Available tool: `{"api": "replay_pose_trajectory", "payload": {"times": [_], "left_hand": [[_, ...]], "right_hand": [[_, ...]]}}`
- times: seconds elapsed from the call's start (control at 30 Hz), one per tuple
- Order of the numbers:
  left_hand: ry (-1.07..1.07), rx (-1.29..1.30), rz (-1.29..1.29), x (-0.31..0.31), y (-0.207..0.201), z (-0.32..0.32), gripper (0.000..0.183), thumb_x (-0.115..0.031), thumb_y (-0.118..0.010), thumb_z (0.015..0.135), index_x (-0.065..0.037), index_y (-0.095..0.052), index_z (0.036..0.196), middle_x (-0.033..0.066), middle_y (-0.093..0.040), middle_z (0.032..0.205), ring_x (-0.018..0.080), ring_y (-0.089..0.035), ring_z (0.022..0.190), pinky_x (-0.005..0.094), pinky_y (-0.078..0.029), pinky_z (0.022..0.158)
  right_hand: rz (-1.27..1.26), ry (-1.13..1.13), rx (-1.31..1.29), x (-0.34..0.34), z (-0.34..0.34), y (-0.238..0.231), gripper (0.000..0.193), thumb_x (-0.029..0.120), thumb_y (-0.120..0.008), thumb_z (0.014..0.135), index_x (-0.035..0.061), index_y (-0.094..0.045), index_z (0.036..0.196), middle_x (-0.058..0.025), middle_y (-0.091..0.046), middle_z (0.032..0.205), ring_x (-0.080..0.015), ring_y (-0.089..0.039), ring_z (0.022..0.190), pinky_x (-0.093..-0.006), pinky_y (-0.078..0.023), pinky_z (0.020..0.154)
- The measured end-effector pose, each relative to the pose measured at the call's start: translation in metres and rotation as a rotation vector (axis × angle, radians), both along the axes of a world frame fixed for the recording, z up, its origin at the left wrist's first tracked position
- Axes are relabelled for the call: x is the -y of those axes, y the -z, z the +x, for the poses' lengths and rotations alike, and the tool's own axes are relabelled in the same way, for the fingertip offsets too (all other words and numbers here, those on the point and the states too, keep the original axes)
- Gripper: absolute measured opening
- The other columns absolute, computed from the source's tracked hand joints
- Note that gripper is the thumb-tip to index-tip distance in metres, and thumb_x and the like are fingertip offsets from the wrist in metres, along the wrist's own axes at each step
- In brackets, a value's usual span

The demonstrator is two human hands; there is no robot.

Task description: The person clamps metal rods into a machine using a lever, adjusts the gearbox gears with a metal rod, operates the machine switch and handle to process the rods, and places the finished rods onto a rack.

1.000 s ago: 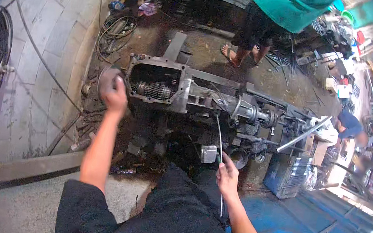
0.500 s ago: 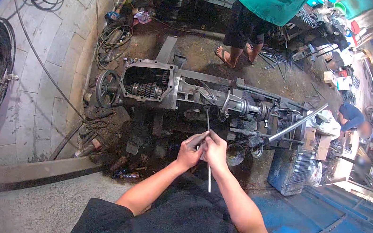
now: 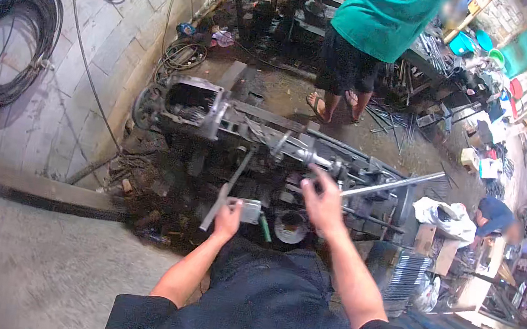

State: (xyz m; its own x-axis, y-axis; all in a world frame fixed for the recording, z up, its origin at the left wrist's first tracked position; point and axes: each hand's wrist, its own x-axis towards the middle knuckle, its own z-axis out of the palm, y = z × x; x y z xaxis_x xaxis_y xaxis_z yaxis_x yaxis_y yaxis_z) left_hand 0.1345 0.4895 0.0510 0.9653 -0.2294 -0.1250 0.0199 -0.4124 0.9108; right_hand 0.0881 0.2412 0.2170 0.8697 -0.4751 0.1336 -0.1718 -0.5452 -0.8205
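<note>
A thin grey metal rod (image 3: 236, 175) slants across the near side of the machine, and my left hand (image 3: 227, 220) is closed around its lower part. Its upper end reaches toward the machine's frame. Over the machine's shaft section (image 3: 306, 151) hovers my right hand (image 3: 323, 206), fingers apart and nothing in it; motion blurs it slightly. The gearbox housing (image 3: 215, 117), with its top uncovered and gears inside, sits at the left end of the machine. Just right of my left hand are a pale rectangular piece (image 3: 248, 211) and a green stick-like piece (image 3: 266, 227).
A long shiny tube (image 3: 395, 184) lies across the machine's right side. Beyond it, a person in a green shirt (image 3: 381, 19) stands, and another person (image 3: 497, 219) crouches at right. Coiled black hose (image 3: 14, 45) hangs on the left wall. A ribbed blue-grey box (image 3: 406, 279) stands near right.
Both hands held the rod together before; my right hand has let go and moved right toward the shaft. My left hand has carried the rod left. The whole view has shifted and tilted.
</note>
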Motion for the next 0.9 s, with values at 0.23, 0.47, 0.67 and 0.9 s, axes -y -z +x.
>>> {"api": "replay_pose_trajectory", "payload": {"times": [0.23, 0.47, 0.67, 0.9], "left_hand": [[-0.136, -0.550, 0.122, 0.040, 0.120, -0.123, 0.046, -0.043, -0.054, 0.091, -0.006, -0.059, 0.118, 0.0155, -0.064, 0.110, 0.0317, -0.058, 0.107, 0.0407, -0.041, 0.094], [-0.753, -0.774, -0.836, 0.085, 0.088, -0.143, 0.039, -0.052, -0.051, 0.089, -0.014, -0.054, 0.097, 0.0028, -0.056, 0.090, 0.0186, -0.056, 0.080, 0.0345, -0.045, 0.075], [-0.543, -0.339, -0.746, 0.133, -0.059, -0.144, 0.034, -0.033, -0.055, 0.093, -0.008, -0.051, 0.116, 0.0024, -0.058, 0.092, 0.0149, -0.059, 0.082, 0.0321, -0.046, 0.074], [-0.487, -0.341, -0.042, 0.106, 0.009, -0.170, 0.066, -0.033, -0.061, 0.088, 0.007, -0.040, 0.136, 0.0185, -0.047, 0.138, 0.0283, -0.044, 0.128, 0.0337, -0.031, 0.107]], "right_hand": [[-0.782, -0.066, -0.602, 0.231, -0.072, 0.012, 0.033, 0.037, -0.056, 0.088, 0.0067, -0.067, 0.098, -0.0148, -0.064, 0.100, -0.0337, -0.058, 0.097, -0.0465, -0.040, 0.091], [-0.680, -0.112, -0.074, 0.246, -0.095, 0.040, 0.029, 0.033, -0.050, 0.091, 0.0065, -0.062, 0.092, -0.0132, -0.061, 0.097, -0.0318, -0.057, 0.095, -0.0469, -0.038, 0.091], [-0.747, -0.134, -0.076, 0.262, -0.104, 0.048, 0.029, 0.035, -0.051, 0.091, 0.0075, -0.060, 0.093, -0.0110, -0.061, 0.093, -0.0315, -0.057, 0.092, -0.0467, -0.039, 0.088], [-0.674, -0.198, -0.038, 0.268, -0.105, 0.048, 0.032, 0.039, -0.051, 0.091, 0.0094, -0.064, 0.095, -0.0099, -0.061, 0.096, -0.0304, -0.056, 0.097, -0.0462, -0.037, 0.091]]}}
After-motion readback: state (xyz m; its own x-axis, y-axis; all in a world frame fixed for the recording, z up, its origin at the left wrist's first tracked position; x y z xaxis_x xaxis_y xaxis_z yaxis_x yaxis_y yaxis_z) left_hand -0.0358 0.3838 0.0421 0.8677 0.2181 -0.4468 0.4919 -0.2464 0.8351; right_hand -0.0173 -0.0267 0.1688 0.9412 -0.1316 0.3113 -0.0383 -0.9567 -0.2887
